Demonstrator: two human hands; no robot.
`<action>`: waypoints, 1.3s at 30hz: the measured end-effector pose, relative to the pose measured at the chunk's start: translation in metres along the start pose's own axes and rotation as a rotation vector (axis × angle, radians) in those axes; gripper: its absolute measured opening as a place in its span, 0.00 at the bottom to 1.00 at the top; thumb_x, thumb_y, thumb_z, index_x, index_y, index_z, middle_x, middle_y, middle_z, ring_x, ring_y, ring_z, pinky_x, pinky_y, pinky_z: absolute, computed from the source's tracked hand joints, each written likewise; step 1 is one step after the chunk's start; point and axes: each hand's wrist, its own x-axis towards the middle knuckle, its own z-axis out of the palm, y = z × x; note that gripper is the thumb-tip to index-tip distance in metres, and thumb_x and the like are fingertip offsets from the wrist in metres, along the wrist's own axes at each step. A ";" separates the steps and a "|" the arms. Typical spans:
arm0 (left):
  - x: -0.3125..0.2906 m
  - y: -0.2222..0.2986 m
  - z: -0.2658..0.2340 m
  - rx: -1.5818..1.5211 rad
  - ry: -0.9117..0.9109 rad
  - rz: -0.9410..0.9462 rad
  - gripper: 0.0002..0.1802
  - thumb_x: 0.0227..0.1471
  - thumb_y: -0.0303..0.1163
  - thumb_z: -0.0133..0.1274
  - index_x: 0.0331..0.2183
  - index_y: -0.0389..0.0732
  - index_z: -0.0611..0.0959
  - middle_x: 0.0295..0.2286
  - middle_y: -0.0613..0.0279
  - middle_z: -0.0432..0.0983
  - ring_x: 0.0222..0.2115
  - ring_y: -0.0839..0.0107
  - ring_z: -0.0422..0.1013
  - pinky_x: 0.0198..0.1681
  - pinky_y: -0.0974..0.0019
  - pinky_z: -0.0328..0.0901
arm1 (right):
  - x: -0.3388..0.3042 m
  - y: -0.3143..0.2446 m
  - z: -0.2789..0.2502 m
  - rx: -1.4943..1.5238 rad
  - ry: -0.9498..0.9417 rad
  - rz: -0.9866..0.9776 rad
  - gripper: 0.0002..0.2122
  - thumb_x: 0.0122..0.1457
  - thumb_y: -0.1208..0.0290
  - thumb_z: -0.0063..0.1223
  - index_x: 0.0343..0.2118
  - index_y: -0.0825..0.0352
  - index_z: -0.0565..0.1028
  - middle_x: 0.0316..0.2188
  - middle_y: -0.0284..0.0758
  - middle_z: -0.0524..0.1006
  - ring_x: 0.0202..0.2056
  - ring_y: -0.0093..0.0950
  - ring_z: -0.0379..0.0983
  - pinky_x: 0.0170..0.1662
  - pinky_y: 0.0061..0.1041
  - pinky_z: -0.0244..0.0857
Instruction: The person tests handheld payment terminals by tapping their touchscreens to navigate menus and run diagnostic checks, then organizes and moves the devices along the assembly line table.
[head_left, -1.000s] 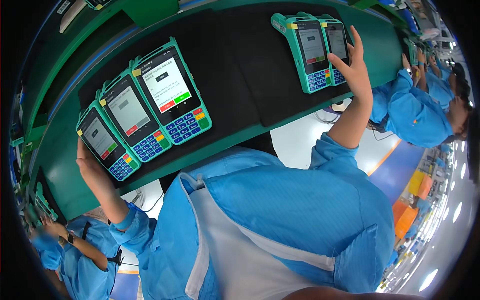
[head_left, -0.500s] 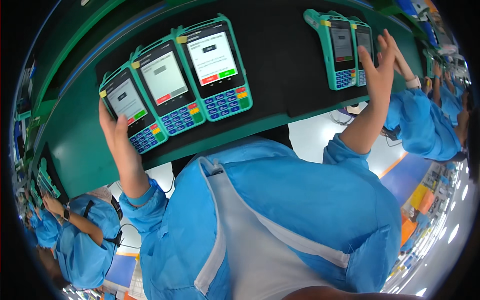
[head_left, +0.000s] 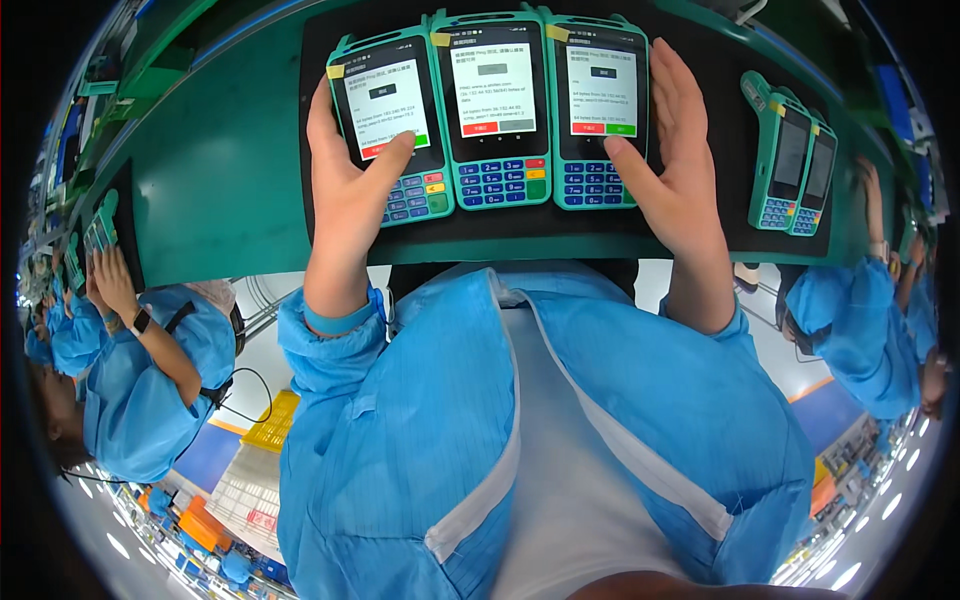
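Note:
Three teal card payment terminals stand side by side on the black mat in front of me, screens lit, each with a blue keypad. My left hand [head_left: 350,185] grips the left terminal [head_left: 395,110] by its outer edge, its thumb on the lower screen by the green button. Against the right terminal [head_left: 600,95], my right hand [head_left: 680,165] lies with fingers along its outer side and thumb at the bottom of the screen. Between them, the middle terminal [head_left: 492,95] touches both neighbours and has no hand on it. Fingertips behind the outer edges are partly hidden.
Two more teal terminals [head_left: 790,165] with dim screens stand at the right on the mat, near a co-worker's hand [head_left: 875,205]. The green bench [head_left: 220,190] runs across. Another co-worker [head_left: 150,380] in blue sits at the left, and a yellow crate [head_left: 272,420] is behind.
My right hand has come left from the far pair to the right terminal of the row. The view has shifted rightward and the row now sits centred. My left hand stays on the left terminal.

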 end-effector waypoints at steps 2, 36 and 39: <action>0.000 0.000 0.001 0.104 -0.007 0.018 0.43 0.47 0.24 0.56 0.61 0.30 0.54 0.53 0.43 0.62 0.52 0.60 0.66 0.53 0.62 0.65 | 0.002 0.005 0.001 -0.013 0.032 -0.028 0.34 0.54 0.78 0.52 0.64 0.69 0.52 0.59 0.49 0.62 0.62 0.40 0.58 0.63 0.34 0.51; -0.007 0.011 -0.001 0.855 0.070 0.445 0.35 0.42 0.35 0.58 0.56 0.48 0.72 0.58 0.31 0.53 0.59 0.35 0.51 0.59 0.43 0.49 | -0.002 0.027 0.004 0.105 0.078 -0.139 0.28 0.53 0.81 0.50 0.59 0.66 0.62 0.62 0.51 0.57 0.59 0.42 0.61 0.61 0.36 0.56; -0.004 0.012 -0.002 0.939 0.070 0.537 0.35 0.42 0.39 0.58 0.56 0.49 0.73 0.58 0.30 0.52 0.59 0.30 0.48 0.59 0.38 0.44 | -0.001 0.028 0.003 0.034 0.077 -0.138 0.28 0.53 0.81 0.50 0.59 0.66 0.62 0.62 0.51 0.57 0.60 0.43 0.61 0.61 0.36 0.56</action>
